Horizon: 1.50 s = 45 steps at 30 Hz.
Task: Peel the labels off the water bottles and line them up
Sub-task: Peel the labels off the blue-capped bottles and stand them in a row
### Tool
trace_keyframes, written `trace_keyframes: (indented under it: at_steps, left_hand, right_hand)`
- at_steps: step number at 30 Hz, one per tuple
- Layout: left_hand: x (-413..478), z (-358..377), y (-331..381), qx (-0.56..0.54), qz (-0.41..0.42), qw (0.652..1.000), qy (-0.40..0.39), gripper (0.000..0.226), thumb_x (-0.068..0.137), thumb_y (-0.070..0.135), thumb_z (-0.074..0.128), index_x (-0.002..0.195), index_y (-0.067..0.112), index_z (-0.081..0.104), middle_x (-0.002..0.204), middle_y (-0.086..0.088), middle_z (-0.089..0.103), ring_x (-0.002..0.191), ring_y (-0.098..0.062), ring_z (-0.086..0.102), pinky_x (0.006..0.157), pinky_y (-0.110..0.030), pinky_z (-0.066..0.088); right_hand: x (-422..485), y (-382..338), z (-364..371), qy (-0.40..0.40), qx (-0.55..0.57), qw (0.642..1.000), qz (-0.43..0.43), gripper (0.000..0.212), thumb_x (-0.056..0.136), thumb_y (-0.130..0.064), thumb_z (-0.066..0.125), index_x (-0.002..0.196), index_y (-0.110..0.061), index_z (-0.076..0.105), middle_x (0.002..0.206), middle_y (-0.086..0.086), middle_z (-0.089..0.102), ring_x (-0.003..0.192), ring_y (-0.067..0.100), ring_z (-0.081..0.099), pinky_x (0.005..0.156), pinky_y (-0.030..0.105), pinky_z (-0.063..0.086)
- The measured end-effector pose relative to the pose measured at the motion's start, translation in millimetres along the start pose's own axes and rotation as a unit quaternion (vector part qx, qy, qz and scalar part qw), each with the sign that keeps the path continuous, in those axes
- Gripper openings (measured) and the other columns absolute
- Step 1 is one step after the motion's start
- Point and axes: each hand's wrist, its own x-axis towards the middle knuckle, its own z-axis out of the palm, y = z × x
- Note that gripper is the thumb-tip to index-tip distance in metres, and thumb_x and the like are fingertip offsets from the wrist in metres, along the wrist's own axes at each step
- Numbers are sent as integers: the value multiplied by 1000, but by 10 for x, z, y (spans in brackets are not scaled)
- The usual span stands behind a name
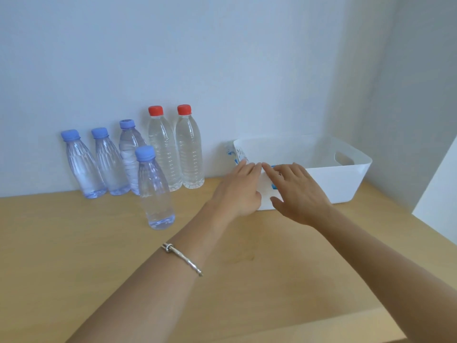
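Note:
Six clear water bottles without labels stand on the wooden table [74, 243]. Three blue-capped ones [84, 167] and two taller red-capped ones [189, 149] line the wall. Another blue-capped bottle [154, 191] stands alone in front of them. A white label with blue print [232, 154] hangs over the near-left rim of the white bin [346, 179]. My left hand [239, 189] and my right hand [296, 191] reach side by side to that corner, fingers straight, lying on the label. Bits of blue print show under my right hand.
The white bin with a handle cutout stands at the back right against the wall. A white wall runs behind the bottles, and a side wall closes the right. My left wrist wears a silver bangle [183, 258].

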Motion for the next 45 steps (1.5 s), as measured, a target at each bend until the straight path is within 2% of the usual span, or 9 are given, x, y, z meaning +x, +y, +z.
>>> trace_keyframes:
  at_steps: [10,16,20,27,31,34,37,41,45]
  left_hand:
    - [-116,-38,65,-13,2,1000,-2,67,96,11,42,152,4,7,162,-7,8,151,-19,-2,118,-31,12]
    - [-149,-161,16,-52,3,998,-26,66,95,5,38,153,8,8,163,-3,2,150,-13,-1,115,-27,16]
    - [-174,-242,-121,-78,-15,993,85,58,94,8,37,151,12,25,161,0,19,147,-14,19,114,-32,28]
    - [-479,-382,-496,-60,-25,956,284,53,92,5,42,144,10,40,152,-8,35,142,-22,31,111,-32,32]
    - [-763,-272,-898,-23,-82,909,409,68,81,7,58,145,8,36,146,-16,39,133,-34,40,106,-41,38]
    - [-940,-198,-1202,-119,-171,916,343,84,87,23,62,154,17,12,152,-11,28,139,-28,32,104,-42,39]
    - [-1018,-100,-1515,-237,-195,925,225,90,87,36,64,153,32,3,144,-6,42,123,-23,52,93,-45,50]
    - [-1093,-37,-1775,-299,-189,903,243,86,88,28,66,151,32,8,126,0,56,99,-17,64,72,-40,59]
    - [-1200,-110,-2226,-308,-193,895,258,81,90,26,65,150,36,11,130,3,52,101,-12,60,77,-33,57]
  right_hand:
    - [151,-136,122,-3,-94,993,76,61,56,-45,76,98,-8,52,78,9,49,70,30,49,91,43,36]
    - [159,-246,-115,-110,-10,989,103,83,74,-72,38,135,-16,36,130,6,42,127,29,35,116,48,8]
    - [255,-467,-285,-43,71,992,92,90,66,-63,12,137,-19,44,140,6,42,137,25,29,116,51,7]
    - [597,-1091,-230,18,189,982,17,45,75,-36,27,100,-13,57,99,3,60,99,27,51,87,33,39]
    - [623,-1482,-48,-83,303,947,70,58,90,-41,49,141,-18,38,141,3,46,132,22,41,100,35,39]
    - [632,-1810,118,-123,358,923,68,69,90,-40,55,148,-18,23,144,7,45,131,24,45,103,40,40]
    - [696,-2059,262,-141,421,893,74,79,89,-35,59,149,-20,11,129,5,58,116,25,58,97,42,47]
    - [835,-2307,342,-166,447,877,54,90,87,-30,62,151,-26,-1,121,5,59,106,27,62,98,44,47]
    - [1020,-2681,392,-171,433,885,32,92,93,-23,57,151,-23,-13,141,7,49,121,29,55,102,40,43]
